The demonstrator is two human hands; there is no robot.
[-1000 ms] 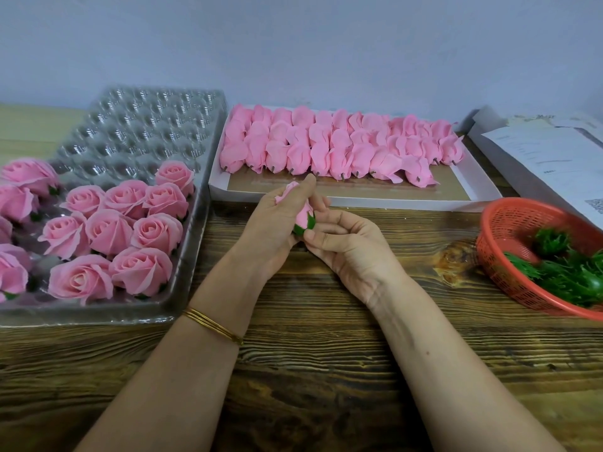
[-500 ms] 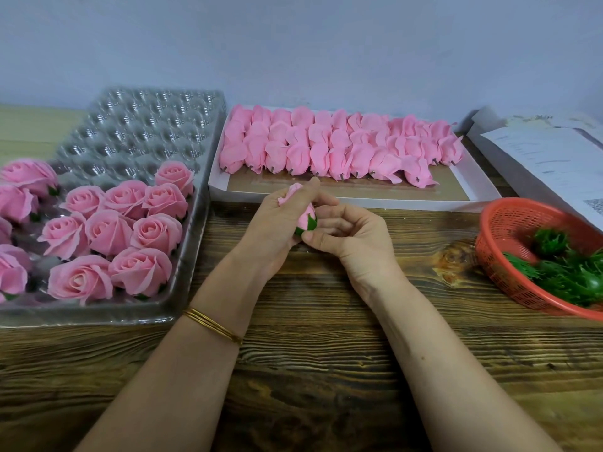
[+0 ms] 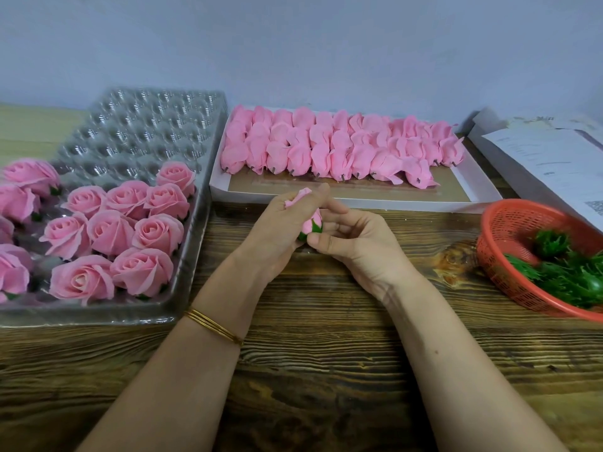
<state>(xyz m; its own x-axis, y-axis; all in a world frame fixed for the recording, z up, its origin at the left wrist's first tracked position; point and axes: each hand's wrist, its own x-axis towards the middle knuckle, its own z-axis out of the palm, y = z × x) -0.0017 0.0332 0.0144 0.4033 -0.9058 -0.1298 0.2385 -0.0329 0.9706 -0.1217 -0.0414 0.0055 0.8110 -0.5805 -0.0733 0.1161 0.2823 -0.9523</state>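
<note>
A: Which step is in hand here?

B: Fitting a green calyx [image 3: 316, 228] onto a pink bud [image 3: 309, 222], I'd judge. The left hand [image 3: 274, 230] curls round the bud and pinches its petals between thumb and forefinger. The right hand [image 3: 359, 249] pinches the calyx at the bud's base. The bud is held just above the counter [image 3: 326, 337], in front of the white box [image 3: 359, 201].

A: And the next move?

B: Probably seating the calyx fully, then setting the flower in a free cup of the clear tray [image 3: 146, 125], beside the finished roses [image 3: 153, 230]. It calls for a light touch, since the petals look thin and likely to crease.

A: Are supplies within reach?

B: Yes. Plain buds [image 3: 326, 151] lie in rows in the box, and spare calyxes [image 3: 571, 278] sit in the red basket [image 3: 489, 230] on the right.

A: And the surroundings?

B: The counter is dark, grained wood set against a plain pale wall [image 3: 293, 44]. Some papers [image 3: 548, 151] lie at the far right.
</note>
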